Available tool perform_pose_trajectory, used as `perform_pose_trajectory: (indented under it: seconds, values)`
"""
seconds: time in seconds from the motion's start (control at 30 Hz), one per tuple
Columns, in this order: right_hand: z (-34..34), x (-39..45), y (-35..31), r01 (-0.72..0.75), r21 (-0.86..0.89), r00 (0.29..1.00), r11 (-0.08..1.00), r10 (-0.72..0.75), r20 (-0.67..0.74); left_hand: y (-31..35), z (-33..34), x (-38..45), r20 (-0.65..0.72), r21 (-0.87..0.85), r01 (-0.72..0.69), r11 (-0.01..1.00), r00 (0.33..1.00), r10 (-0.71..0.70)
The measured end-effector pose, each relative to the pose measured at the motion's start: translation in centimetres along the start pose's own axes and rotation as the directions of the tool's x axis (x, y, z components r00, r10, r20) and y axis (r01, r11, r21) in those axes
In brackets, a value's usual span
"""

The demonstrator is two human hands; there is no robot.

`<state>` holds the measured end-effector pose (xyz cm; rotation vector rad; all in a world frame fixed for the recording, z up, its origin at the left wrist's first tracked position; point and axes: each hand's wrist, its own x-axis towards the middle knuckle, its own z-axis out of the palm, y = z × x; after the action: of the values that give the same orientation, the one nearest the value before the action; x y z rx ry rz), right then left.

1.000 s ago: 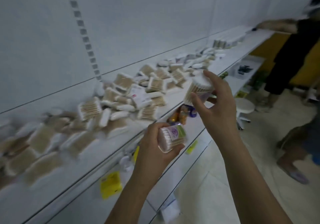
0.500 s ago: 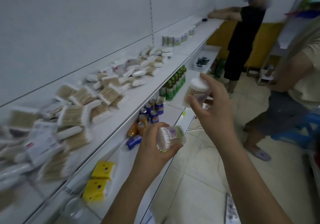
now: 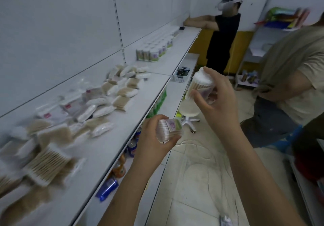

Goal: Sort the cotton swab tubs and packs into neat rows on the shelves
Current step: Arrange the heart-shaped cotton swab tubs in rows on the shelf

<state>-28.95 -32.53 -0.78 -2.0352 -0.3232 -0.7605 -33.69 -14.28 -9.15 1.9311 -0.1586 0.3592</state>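
My left hand (image 3: 152,139) grips a round cotton swab tub (image 3: 169,129) with a purple and green label, lying on its side in front of the shelf edge. My right hand (image 3: 218,101) holds a second clear tub (image 3: 199,84) of swabs higher up and to the right, tilted. A loose pile of flat swab packs (image 3: 108,96) covers the white shelf (image 3: 122,131) to my left. Farther along the shelf stand neat rows of upright tubs (image 3: 154,50).
Drink cans and bottles (image 3: 131,147) fill the lower shelf under the packs. One person in black (image 3: 222,38) leans on the far shelf end. Another person (image 3: 289,78) stands close on my right. A white stool (image 3: 189,110) sits below my right hand.
My view has swung right along the shelf, so the pack pile slid left and the tub rows came into sight. Both hands keep their tubs, held in much the same pose.
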Motion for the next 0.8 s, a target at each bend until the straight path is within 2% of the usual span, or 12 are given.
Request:
perform_pose_trajectory:
  seconds: [0.23, 0.47, 0.67, 0.8]
  values:
    - [1.5, 6.6, 7.0, -0.047, -0.001, 0.999, 0.999, 0.047, 0.0, -2.4, 4.5, 7.7, 0.051, 0.048, 0.016, 0.999, 0.999, -0.019]
    - [2.1, 15.5, 16.3, -0.042, -0.003, 0.999, 0.999, 0.042, 0.014, -4.4, 12.1, 16.6, 0.045, 0.103, 0.015, 0.995, 0.999, -0.019]
    - [1.2, 24.6, 24.6, -0.024, 0.056, 0.999, 0.998, 0.021, 0.044, -3.5, 19.2, 26.2, 0.11, 0.158, 0.019, 0.987, 0.993, -0.037]
    - [1.1, 30.2, 28.9, -0.025, 0.069, 0.998, 0.997, 0.021, 0.053, -3.7, 22.4, 31.9, 0.106, 0.165, 0.012, 0.986, 0.994, -0.03]
